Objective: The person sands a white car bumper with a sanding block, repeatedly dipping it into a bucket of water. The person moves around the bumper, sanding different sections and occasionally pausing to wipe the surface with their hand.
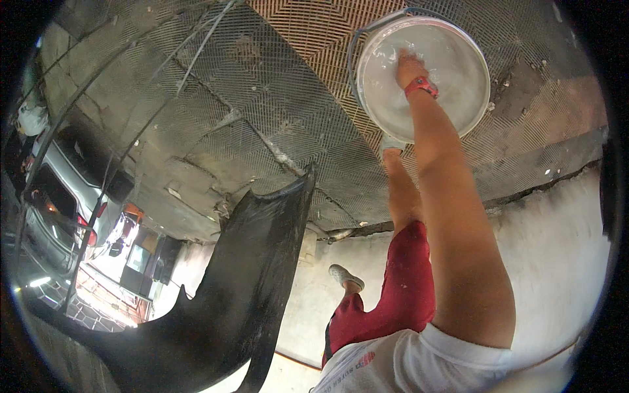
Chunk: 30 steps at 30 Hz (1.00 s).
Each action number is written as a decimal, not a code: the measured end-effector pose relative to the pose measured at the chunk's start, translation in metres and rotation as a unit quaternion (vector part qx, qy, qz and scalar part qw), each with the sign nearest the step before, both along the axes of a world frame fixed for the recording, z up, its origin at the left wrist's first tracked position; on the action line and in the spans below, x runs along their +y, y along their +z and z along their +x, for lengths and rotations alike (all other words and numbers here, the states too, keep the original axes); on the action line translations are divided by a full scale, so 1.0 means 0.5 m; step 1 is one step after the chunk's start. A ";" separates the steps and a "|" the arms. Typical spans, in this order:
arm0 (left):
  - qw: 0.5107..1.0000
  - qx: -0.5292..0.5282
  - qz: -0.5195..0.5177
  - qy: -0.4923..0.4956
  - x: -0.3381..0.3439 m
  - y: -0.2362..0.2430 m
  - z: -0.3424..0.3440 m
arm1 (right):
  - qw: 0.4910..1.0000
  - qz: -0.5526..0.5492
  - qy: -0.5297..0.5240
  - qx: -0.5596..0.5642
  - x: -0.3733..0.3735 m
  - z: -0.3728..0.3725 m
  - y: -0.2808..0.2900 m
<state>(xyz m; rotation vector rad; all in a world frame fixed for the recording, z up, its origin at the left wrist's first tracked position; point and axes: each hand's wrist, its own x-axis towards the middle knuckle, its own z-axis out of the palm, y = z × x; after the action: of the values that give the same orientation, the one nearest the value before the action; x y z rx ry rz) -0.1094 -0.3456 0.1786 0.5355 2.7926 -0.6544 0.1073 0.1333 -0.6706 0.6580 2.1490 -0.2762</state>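
My right hand (pixel 411 67) reaches down into a round white bucket (pixel 481 105) of cloudy water. A red band (pixel 421 86) circles that wrist. The water covers the fingers, so neither their pose nor anything they may hold can be made out. The bucket stands on the floor with its dark handle (pixel 354 65) folded against the left side. Close beside its near rim is one of my feet in a light shoe (pixel 392 142). My left hand is outside the picture.
A large black curved panel (pixel 249 275), like a car body part, stands upright at the lower left. Thin metal rods (pixel 196 56) cross the upper left. Black and tan grid mats (pixel 314 39) cover much of the floor. A grey car (pixel 62 203) stands far left; a pale wall (pixel 544 242) bounds the right.
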 end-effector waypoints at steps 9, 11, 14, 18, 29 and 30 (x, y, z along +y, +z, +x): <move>0.997 0.066 0.048 0.010 -0.048 0.101 0.092 | 0.980 -0.003 0.016 0.199 0.049 0.030 0.351; 0.993 0.090 0.070 0.006 -0.049 0.085 0.119 | 0.974 -0.026 0.028 0.224 0.070 0.029 0.466; 0.986 0.100 0.115 -0.063 0.042 0.009 0.084 | 0.958 -0.020 0.075 0.278 0.126 0.034 0.672; 0.982 0.142 0.092 -0.085 0.083 0.013 0.070 | 0.922 -0.028 0.161 0.350 0.189 0.025 0.918; 0.948 0.143 0.276 -0.064 0.228 -0.061 0.083 | 0.735 -0.048 0.463 0.494 0.095 -0.142 1.765; 0.960 0.137 0.232 -0.076 0.258 -0.062 0.117 | 0.707 -0.042 0.493 0.505 0.057 -0.143 1.815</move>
<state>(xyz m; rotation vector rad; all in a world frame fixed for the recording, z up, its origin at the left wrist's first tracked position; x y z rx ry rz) -0.0509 -0.2164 0.1476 0.8061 3.2047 -0.0898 0.0356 0.1616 0.2368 -1.0221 3.1120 -0.1222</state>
